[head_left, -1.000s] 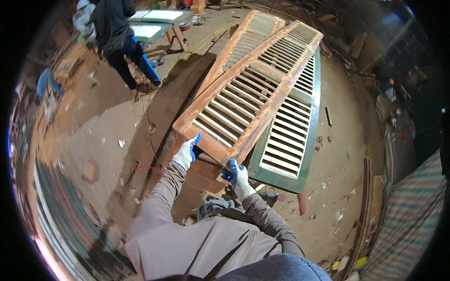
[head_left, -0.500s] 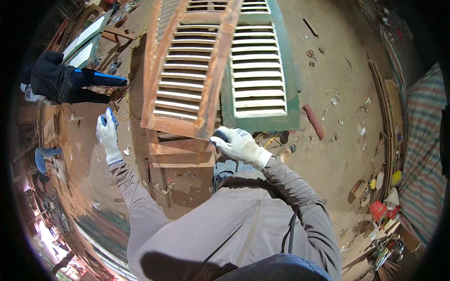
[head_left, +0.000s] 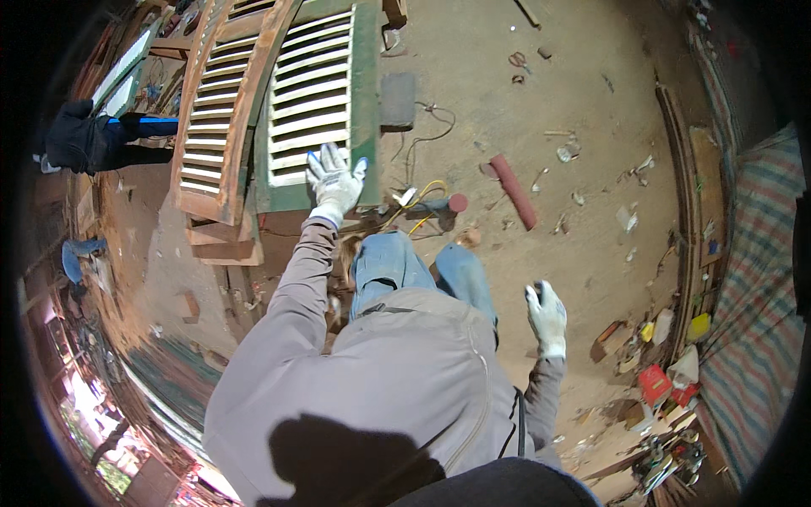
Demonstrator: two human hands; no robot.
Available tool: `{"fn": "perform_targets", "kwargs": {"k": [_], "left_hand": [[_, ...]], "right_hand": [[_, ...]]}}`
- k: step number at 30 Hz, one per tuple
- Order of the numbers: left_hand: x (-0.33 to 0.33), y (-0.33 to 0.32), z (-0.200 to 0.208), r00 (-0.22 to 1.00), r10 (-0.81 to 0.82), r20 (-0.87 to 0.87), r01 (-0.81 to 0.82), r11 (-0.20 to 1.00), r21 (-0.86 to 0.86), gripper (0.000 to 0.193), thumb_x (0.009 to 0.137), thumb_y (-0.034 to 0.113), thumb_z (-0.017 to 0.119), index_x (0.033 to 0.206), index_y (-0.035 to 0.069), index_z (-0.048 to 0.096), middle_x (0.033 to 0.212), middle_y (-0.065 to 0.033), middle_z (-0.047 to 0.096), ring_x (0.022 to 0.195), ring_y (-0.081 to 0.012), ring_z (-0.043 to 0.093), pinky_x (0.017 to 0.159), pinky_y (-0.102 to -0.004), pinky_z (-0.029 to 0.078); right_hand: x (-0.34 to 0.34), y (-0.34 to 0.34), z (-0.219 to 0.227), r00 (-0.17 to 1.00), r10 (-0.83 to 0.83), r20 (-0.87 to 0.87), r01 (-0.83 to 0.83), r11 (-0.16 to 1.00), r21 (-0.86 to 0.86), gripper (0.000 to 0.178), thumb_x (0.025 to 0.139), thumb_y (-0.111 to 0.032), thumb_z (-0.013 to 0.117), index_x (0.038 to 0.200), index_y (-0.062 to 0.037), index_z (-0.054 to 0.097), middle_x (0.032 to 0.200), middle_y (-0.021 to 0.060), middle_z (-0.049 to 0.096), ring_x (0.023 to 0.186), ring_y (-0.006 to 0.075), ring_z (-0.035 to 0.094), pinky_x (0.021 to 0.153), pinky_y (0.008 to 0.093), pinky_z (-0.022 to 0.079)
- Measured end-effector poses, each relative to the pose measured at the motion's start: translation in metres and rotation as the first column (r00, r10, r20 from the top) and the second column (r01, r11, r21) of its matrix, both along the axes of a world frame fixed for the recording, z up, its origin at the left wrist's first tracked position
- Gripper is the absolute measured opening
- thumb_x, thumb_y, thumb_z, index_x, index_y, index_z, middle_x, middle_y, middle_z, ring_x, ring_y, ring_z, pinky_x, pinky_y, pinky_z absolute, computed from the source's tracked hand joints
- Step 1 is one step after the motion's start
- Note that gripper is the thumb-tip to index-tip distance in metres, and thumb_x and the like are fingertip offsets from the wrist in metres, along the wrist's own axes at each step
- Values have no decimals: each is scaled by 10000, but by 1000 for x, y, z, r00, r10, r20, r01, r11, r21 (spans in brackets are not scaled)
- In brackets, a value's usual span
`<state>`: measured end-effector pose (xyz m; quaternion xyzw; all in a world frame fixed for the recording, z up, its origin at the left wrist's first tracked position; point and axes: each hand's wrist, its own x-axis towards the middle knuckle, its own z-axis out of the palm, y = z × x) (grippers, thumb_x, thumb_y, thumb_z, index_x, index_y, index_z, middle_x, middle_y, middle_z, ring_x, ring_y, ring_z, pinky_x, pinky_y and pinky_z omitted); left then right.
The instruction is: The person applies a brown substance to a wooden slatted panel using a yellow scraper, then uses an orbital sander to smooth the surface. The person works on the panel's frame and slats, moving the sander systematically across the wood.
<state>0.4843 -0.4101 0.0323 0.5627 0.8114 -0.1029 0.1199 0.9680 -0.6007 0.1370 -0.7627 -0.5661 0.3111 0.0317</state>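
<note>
My left hand (head_left: 336, 188), in a white work glove with bluish-grey fingertips, is spread over the lower end of a green louvered shutter (head_left: 367, 127). Its fingers reach the lowest pale slats; whether they press on the wood I cannot tell. Left of it, a bare reddish-brown wooden shutter (head_left: 240, 118) overlaps the green one. My right hand (head_left: 547, 319), gloved the same way, hangs over the floor on my right. Its fingers are loosely bent, thumb apart, with nothing visible in them. Before my knees lies a grey tool with a round red end (head_left: 457, 203), beside a yellow cord (head_left: 432, 188).
A red roll (head_left: 513, 193) and scraps lie on the floor to the right. A grey slab (head_left: 397, 100) is beside the green shutter. Another person (head_left: 84, 139) bends at the far left. Striped sheeting (head_left: 752, 296) and a red container (head_left: 655, 384) stand at right.
I have shifted right, so the shutters now appear further left. My right hand has left the brown shutter's corner and dropped to my side. My left hand has come over the green shutter, fingers spread.
</note>
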Motion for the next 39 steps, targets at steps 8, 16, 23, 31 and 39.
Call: {"fn": "perform_targets", "kwargs": {"k": [8,16,23,31,39], "left_hand": [[7,-3,-22,997,1,-77,5,997,76,978,1026,711,366,1673,18,124,1742,-198,142,1578,-525,71,1259,-646,50],[13,4,-11,995,-1,-96,8,997,72,939,1038,637,450,1665,2,158,1740,-191,155,1589,-492,73,1265,-633,68],[34,8,60,982,188,-18,-185,937,-295,988,1015,632,476,1645,-60,158,1735,-240,113,1598,-487,31,1280,-600,43],[85,193,87,741,671,28,-665,739,-105,811,1005,530,528,1650,106,276,1727,-250,129,1576,-466,158,1255,-624,158],[160,553,35,825,373,425,-564,488,666,728,900,292,771,1526,111,447,1567,-221,349,1459,-439,339,1212,-552,314]], "right_hand": [[130,61,0,986,-119,116,126,990,-60,372,1027,-399,625,1203,-75,681,1116,183,750,1030,369,720,866,464,556],[53,279,-2,908,364,-209,-331,927,176,441,996,-412,688,1280,-75,688,1129,177,747,1006,359,728,850,439,571],[47,468,-54,829,544,-134,-539,839,69,439,996,-401,682,1283,-69,667,1089,176,757,1000,352,735,861,449,581],[127,676,-60,862,447,-238,-477,875,-87,393,1004,-381,659,1188,-34,688,1063,201,757,996,370,726,862,454,555],[218,948,-125,843,529,-102,-524,762,-381,643,1000,-540,623,1412,-47,617,1397,225,644,1316,363,593,1086,434,479]]}}
